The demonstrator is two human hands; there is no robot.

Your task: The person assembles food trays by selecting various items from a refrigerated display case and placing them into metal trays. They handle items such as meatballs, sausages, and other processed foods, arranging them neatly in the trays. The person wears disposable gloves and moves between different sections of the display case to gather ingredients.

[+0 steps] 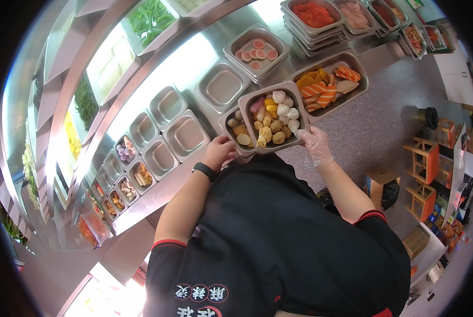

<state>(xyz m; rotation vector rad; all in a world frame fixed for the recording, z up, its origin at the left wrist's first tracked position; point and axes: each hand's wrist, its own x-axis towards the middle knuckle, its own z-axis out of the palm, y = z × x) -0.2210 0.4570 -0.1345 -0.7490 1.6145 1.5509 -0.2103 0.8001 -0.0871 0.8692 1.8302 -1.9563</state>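
My right hand (317,146), in a clear plastic glove, grips the near right corner of a steel food pan (251,141). This pan is tilted and holds white pleated dumplings (282,110), yellow pieces (271,108), brownish balls (278,137) and a pink piece. Partly covered by it, a second steel pan (225,124) holds round and pale yellow pieces. My bare left hand (220,152), with a black watch (203,169) on the wrist, has its fingers curled at that second pan's near left edge; its fingertips are partly hidden.
Right of the held pan sits a long pan (364,84) of orange-striped pieces. Behind are a pan of pink slices (256,51) and stacked pans (310,38). Bare steel pans (186,136) and small filled ones line the left counter, below vegetable bins (150,22). Wooden stools (422,158) stand at right.
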